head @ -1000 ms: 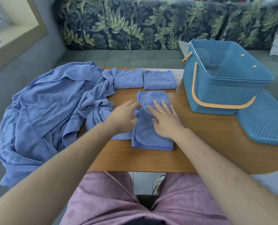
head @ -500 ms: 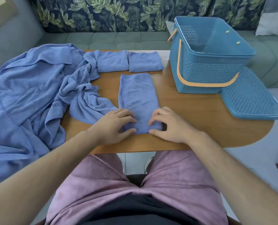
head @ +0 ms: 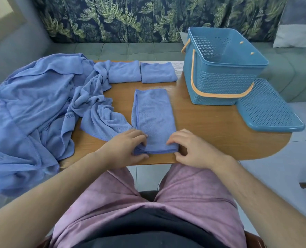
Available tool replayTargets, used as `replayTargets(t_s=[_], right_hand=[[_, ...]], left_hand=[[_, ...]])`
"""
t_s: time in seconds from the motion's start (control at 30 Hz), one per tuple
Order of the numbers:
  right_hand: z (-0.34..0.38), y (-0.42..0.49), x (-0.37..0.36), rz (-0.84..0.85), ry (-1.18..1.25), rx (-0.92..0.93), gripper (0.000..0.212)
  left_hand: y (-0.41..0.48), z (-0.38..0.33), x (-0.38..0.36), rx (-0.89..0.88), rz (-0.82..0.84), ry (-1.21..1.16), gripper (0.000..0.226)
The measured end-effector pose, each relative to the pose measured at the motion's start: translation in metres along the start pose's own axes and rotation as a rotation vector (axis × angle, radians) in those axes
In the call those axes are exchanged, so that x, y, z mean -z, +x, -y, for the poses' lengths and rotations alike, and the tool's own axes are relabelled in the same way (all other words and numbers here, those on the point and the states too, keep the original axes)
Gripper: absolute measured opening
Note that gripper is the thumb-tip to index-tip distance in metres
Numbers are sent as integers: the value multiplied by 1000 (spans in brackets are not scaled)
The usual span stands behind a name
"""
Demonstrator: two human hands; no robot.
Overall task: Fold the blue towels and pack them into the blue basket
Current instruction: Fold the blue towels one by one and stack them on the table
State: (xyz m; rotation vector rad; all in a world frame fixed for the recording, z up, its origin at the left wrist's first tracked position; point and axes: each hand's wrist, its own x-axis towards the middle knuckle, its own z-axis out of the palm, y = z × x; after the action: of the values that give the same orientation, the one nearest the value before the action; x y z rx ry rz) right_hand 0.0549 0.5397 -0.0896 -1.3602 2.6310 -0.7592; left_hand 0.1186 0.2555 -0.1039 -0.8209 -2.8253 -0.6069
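One towel (head: 153,113), pinched (left hand (head: 123,149), right hand (head: 193,151)).

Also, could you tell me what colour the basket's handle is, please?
The handle is orange, on the blue basket; the head view shows it.

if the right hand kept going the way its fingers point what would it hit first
The long folded towel: the right hand points left and pinches its near corner. Past that, probably the left hand, which grips the same end.

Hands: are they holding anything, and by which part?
Both grip the towel by its near end: left hand at the left corner, right hand at the right.
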Motion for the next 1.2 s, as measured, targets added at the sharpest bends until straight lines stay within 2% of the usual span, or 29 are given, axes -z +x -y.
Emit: replayTargets(t_s=[0.1, 0.2, 0.33, 0.37, 0.43, 0.5, 0.67, 0.77, 0.9, 1.03, 1.1, 1.13, 1.2], right_hand=[[-2, -5, 0, 8, 29, -11, 41], [1, -4, 2, -29, 23, -33, 32], [7, -5, 4, -124, 151, -164, 21], [8, -5, 5, -143, 222, -200, 20], [12, -3, 7, -186, 380, -250, 22], [14, 1, 11, -251, 430, -266, 23], [7, 29, 35, -397, 327, -256, 15], [-2, 63, 46, -417, 268, -313, 24], [-20, 114, 48, -384, 220, -432, 24], [-44, 146, 40, -279, 134, -481, 29], [-52, 156, 32, -187, 80, -520, 36], [-54, 159, 28, -126, 25, -546, 41], [-54, 159, 18, -32, -129, -602, 48]], left_hand=[[-1, -2, 0, 15, 13, -50, 35], [-2, -4, 1, -8, -4, -28, 28], [-4, -14, 5, 62, 35, 101, 54], [-2, -17, 6, 94, 45, 125, 54], [1, -23, 10, 136, 37, 121, 40], [7, -28, 17, 203, 14, 36, 26], [39, -18, 46, 468, -100, -392, 9], [72, 5, 59, 561, -172, -491, 16], [112, 45, 59, 680, -232, -530, 30], [142, 81, 42, 805, -260, -462, 36], [147, 86, 33, 835, -295, -334, 32], [148, 85, 29, 803, -318, -186, 36], [146, 73, 17, 621, -302, 42, 48]])
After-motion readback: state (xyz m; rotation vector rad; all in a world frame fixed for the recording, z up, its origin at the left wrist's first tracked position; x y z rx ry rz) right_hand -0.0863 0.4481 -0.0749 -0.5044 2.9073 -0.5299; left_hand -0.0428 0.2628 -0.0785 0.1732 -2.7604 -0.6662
